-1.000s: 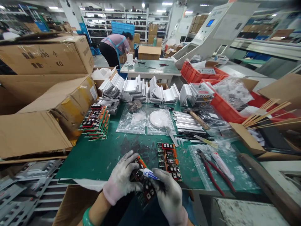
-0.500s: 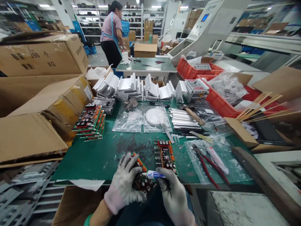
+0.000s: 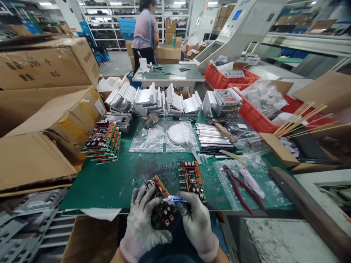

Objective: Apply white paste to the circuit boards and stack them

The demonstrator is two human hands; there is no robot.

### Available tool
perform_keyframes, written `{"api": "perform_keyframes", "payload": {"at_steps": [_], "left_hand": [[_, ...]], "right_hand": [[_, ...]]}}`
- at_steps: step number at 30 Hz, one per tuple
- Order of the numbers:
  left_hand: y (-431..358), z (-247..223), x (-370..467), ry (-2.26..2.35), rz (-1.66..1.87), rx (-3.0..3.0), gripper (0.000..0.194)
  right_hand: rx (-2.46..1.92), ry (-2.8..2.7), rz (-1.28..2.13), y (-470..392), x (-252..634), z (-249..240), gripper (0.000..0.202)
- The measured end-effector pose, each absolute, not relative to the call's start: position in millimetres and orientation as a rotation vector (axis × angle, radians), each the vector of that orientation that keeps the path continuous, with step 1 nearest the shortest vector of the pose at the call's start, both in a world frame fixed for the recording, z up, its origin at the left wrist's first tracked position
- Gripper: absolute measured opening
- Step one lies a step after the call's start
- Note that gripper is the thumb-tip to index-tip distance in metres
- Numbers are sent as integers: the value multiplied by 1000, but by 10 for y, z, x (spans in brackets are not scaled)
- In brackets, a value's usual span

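Note:
My left hand [image 3: 144,221], in a grey-white work glove, grips a green circuit board [image 3: 163,213] along its left side, fingers over the edge and thumb below. The board is tilted at the table's front edge and carries orange connectors and black capacitors. In my gloved right hand [image 3: 197,223] is a small white and blue tube [image 3: 175,199], pinched between thumb and fingers. Its narrow nozzle points left over the board, close to my left index finger; whether it touches a part I cannot tell. A second circuit board [image 3: 191,179] lies flat just beyond.
Stacked circuit boards [image 3: 102,140] stand at the left beside cardboard boxes [image 3: 52,120]. Aluminium heat sinks [image 3: 148,96] line the back. Red-handled pliers [image 3: 240,190] and another tube [image 3: 252,182] lie on a plastic bag at right. A person [image 3: 145,34] stands beyond a second table.
The held board shows more of its upper end, and my left fingers have drawn closer together. The tube has shifted slightly left and up. The person in the background has moved right and turned away.

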State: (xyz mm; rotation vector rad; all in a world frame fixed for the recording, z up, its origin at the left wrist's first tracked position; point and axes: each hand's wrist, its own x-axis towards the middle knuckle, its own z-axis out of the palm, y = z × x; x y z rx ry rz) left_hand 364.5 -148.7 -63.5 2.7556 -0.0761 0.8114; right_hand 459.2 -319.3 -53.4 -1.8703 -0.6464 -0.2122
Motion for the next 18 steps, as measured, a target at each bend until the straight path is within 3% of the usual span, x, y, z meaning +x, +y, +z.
{"api": "perform_keyframes", "payload": {"at_steps": [5, 11, 18], "left_hand": [[-1503, -598, 3655, -63, 797, 2780, 60], [-1337, -375, 3747, -352, 622, 2768, 61], [-1346, -429, 3609, -278, 803, 2683, 52]], "right_hand": [[-1822, -465, -52, -3311, 4578, -558, 17], [-1725, -118, 38, -3624, 4526, -645, 35], [-1848, -381, -6, -3774, 4404, -734, 23]]}}
